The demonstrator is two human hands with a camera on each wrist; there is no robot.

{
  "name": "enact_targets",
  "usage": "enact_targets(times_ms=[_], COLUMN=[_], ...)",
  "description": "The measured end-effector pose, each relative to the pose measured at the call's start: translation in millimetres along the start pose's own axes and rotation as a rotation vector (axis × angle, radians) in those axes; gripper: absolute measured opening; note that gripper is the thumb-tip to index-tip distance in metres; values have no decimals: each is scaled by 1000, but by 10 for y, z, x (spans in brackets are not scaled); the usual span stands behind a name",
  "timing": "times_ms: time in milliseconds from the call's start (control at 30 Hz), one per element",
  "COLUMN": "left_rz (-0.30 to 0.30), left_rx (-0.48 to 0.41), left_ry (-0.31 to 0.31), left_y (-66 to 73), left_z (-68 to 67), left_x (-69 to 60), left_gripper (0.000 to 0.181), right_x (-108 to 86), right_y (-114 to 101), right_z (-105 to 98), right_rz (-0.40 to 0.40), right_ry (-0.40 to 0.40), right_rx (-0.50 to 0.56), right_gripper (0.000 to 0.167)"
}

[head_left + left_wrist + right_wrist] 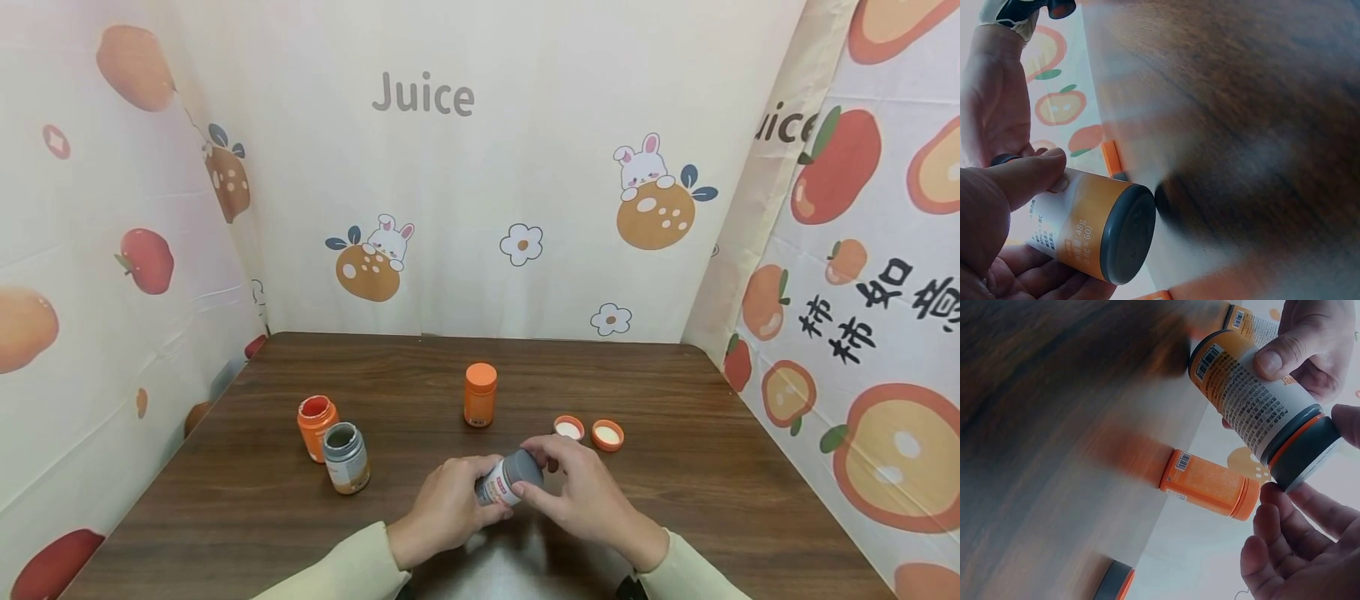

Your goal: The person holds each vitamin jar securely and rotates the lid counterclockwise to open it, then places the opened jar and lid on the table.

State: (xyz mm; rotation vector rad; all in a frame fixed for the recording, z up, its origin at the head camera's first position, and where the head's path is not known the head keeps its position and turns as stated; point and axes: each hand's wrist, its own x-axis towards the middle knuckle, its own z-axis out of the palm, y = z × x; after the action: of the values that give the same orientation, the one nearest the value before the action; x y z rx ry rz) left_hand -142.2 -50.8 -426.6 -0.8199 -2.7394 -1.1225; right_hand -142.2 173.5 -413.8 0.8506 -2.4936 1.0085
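Note:
In the head view, my left hand [447, 506] grips a grey supplement bottle [495, 486] with a white and orange label, tilted above the table. The thumb and fingertips of my right hand [588, 498] pinch its dark grey cap [524, 468]. An orange ring shows between cap and bottle neck in the right wrist view, where the cap [1305, 453] sits at the bottle's end. The left wrist view shows the bottle's dark base [1129, 234] facing the camera.
At the left of the wooden table [225, 525] stand an uncapped orange bottle [312, 429] and an uncapped grey bottle [347, 458]. A capped orange bottle [480, 396] stands mid-table. Two caps, one [569, 427] beside the other [607, 435], lie inside up beyond my right hand.

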Motion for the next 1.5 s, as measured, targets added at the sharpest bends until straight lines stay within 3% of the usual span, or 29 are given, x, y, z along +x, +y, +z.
enact_targets(times_ms=[600, 1000, 1267, 1500], left_rz=[-9, 4, -4, -12], left_rx=[4, 6, 10, 6], left_ry=[-10, -2, -3, 0], left_y=[-11, 3, -1, -1], left_z=[0, 0, 4, 4], left_x=[3, -2, -1, 2], left_gripper=[44, 40, 40, 40], right_x=[-2, 10, 2, -6], right_y=[-4, 17, 19, 0], right_z=[-40, -39, -38, -28], right_rz=[-135, -214, -199, -85], right_ry=[-58, -49, -49, -19], right_rx=[82, 66, 57, 62], right_gripper=[63, 69, 74, 60])
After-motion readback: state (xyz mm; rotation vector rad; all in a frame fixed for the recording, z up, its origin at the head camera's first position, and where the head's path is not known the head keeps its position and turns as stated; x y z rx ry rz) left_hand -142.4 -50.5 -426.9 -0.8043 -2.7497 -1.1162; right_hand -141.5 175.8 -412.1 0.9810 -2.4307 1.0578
